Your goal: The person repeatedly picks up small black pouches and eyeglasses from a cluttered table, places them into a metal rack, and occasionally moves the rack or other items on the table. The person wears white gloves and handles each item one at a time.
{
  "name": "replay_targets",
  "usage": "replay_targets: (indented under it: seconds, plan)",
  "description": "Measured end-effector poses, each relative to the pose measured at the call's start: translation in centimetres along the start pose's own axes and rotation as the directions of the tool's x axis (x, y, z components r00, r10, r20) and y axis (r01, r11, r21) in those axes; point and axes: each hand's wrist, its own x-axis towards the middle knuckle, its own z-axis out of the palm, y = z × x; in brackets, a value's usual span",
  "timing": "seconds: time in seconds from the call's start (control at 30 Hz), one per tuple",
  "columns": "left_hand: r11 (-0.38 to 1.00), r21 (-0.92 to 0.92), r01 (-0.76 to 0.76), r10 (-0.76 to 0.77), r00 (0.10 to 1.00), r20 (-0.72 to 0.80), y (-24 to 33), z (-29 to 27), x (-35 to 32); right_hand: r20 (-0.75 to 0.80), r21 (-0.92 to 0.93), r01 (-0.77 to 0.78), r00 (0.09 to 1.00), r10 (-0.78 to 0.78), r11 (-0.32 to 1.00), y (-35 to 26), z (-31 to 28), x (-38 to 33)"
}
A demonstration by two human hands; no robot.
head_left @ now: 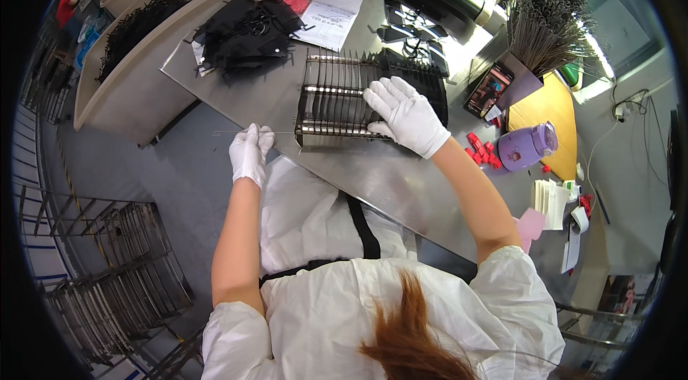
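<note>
A metal rack (pixel 333 90) stands on the steel table, with a row of thin dark plates upright in it. My right hand (pixel 408 116), in a white glove, lies on top of the rack with its fingers stretched and slightly spread. Off the rack's left end, past the table edge, my gloved left hand (pixel 251 153) is closed in a pinch. A thin metal wire (pixel 284 132) shows on both sides of those fingers; its right part reaches toward the rack's near left corner. Whether it enters the rack is too fine to tell.
Black flat parts (pixel 247 32) lie heaped behind the rack on the left, beside a written sheet (pixel 334 11). Rightward are a bundle of wires (pixel 548 29), a phone (pixel 489 90), red pieces (pixel 481 151) and a purple jar (pixel 527 146). A large beige bin (pixel 136 108) stands left.
</note>
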Motion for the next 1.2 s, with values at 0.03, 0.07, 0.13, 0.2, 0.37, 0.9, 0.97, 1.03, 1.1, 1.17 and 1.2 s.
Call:
replay_targets:
  seconds: [0.03,0.07,0.13,0.2,0.37,0.9,0.97,1.03,1.1,1.17,1.2]
  plan:
    - [1.0,0.017,0.007,-0.007,1.0,0.001,0.0,0.0,0.0,0.022,-0.001,0.006,1.0,-0.006,1.0,0.1,0.1,-0.1]
    - [1.0,0.019,0.007,-0.007,1.0,-0.004,0.1,-0.1,0.0,0.007,0.001,0.014,1.0,-0.014,1.0,0.1,0.3,-0.1]
    - [1.0,0.03,0.007,-0.007,1.0,-0.01,0.3,-0.2,0.0,-0.044,-0.018,0.009,0.999,-0.01,1.0,0.0,0.6,-0.2]
    - [0.999,0.037,0.032,-0.032,0.999,-0.012,0.4,-0.1,-0.1,-0.06,-0.021,0.015,0.998,-0.016,1.0,0.0,0.9,-0.3]
    - [0.997,0.049,0.066,-0.067,0.997,0.033,-0.4,1.3,-1.1,-0.066,-0.002,0.001,0.998,-0.001,1.0,-0.3,1.1,0.0]
    - [0.976,0.216,0.03,-0.037,0.999,0.026,-0.6,1.5,-1.8,-0.047,0.005,-0.024,0.999,0.024,1.0,3.0,0.3,-4.9]
    - [0.986,0.162,0.042,-0.044,0.999,0.013,-1.3,1.6,-2.1,-0.046,0.011,-0.013,0.999,0.013,1.0,3.0,0.5,-5.0]
    - [0.998,-0.015,0.054,-0.054,0.998,-0.02,-1.6,1.7,-2.2,-0.046,0.007,-0.015,0.999,0.015,1.0,3.0,0.4,-4.9]
    - [0.983,-0.068,-0.171,0.163,0.981,-0.101,-1.9,1.6,-2.1,-0.088,0.033,-0.036,0.995,0.038,0.999,2.9,0.3,-4.8]
    - [0.994,-0.01,-0.108,0.107,0.993,-0.044,-1.9,1.6,-1.9,-0.072,0.017,-0.016,0.997,0.017,1.0,2.8,0.2,-4.6]
    - [0.999,0.02,-0.038,0.037,0.999,0.019,-1.8,1.5,-1.9,-0.1,0.014,-0.008,0.995,0.01,1.0,2.8,0.2,-4.5]
